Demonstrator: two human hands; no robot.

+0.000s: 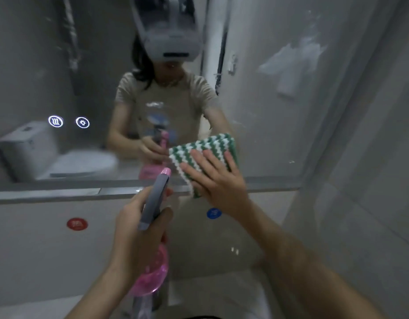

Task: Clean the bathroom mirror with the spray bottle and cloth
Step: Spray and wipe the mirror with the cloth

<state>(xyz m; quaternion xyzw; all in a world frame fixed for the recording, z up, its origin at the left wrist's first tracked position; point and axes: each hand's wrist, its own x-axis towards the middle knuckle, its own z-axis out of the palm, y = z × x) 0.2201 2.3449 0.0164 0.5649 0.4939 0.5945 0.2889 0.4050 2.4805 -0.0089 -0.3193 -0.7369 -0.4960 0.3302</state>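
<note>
Your right hand (218, 178) lies flat, fingers spread, pressing the green-and-white cloth (202, 153) against the mirror (61, 77) near its bottom edge. Your left hand (139, 229) is wrapped round the neck of the pink spray bottle (153, 265), nozzle aimed at the glass just left of the cloth.

Keep the palm flat so the whole cloth bears evenly. Work in overlapping strokes from this lower edge upward, toward the smears that show high on the right side. Spray only where the cloth is not, so mist lands on the glass.

Two lit touch icons (69, 122) sit on the mirror's left; wipe there lightly. The ledge (49, 192) under the mirror limits your downstroke.
</note>
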